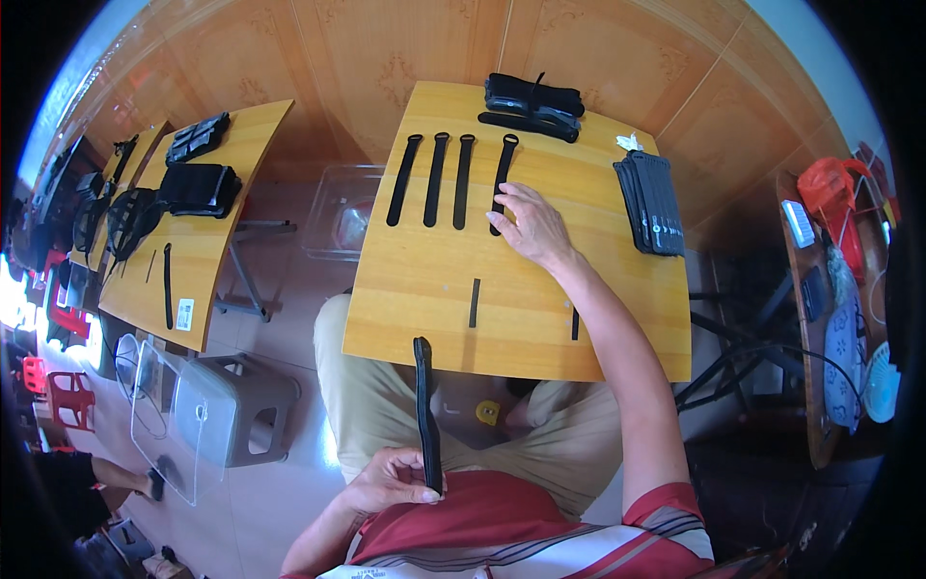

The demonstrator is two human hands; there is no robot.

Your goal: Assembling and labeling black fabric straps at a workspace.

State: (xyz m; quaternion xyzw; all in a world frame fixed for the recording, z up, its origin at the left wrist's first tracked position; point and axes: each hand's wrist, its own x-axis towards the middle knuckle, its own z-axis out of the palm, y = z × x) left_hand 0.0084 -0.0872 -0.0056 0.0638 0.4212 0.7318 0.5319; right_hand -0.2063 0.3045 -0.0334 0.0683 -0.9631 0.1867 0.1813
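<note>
Head view | left hand (391,480) pinches long black strap (426,415) upright | right hand (529,227) lies open, fingers flat on fourth black strap (502,181) on yellow wooden table (598,318) | best kept parallel, ends level.

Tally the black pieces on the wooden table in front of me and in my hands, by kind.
Long straps laid in a row on the table: 4
Long strap in the left hand: 1
Short strips: 2
Piles of black parts, uncountable: 2
Total: 9
</note>
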